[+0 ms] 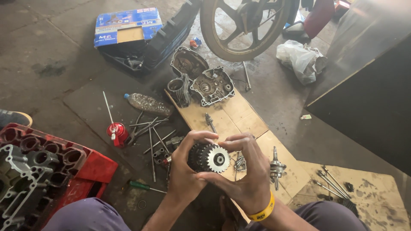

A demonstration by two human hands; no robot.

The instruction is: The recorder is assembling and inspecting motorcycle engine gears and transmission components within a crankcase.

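The gear cluster (208, 157), a stack of dark toothed wheels with one bright steel gear facing you, sits between your two hands just above the cardboard sheet (246, 117). Your left hand (185, 164) wraps the dark end of the stack, fingers curled over its top, and your right hand (244, 171), with a yellow wristband (264, 211) on it, grips the bright end from the other side, thumb below and fingers across the top. Both hands are clamped on the same part.

The largest thing around you is the motorcycle wheel (246, 28) standing at the top, with a white plastic bag (301, 60) beside it. At your far left lies a red plastic crate (87, 169) holding a grey engine casing (21, 184). Up at the top left a black toolbox (160, 40) stands open, with a blue carton (127, 25) resting on it. On the far end of the cardboard you have two crankcase halves (212, 87), and a finned cylinder (179, 90) just beside them. A clear plastic bottle (147, 104) lies on the concrete near a red oil can (116, 132) and a scatter of long bolts and spanners (150, 132). A crankshaft (276, 167) lies on the cardboard just right of your right hand, and a green-handled screwdriver (143, 186) lies on the floor below your left wrist.
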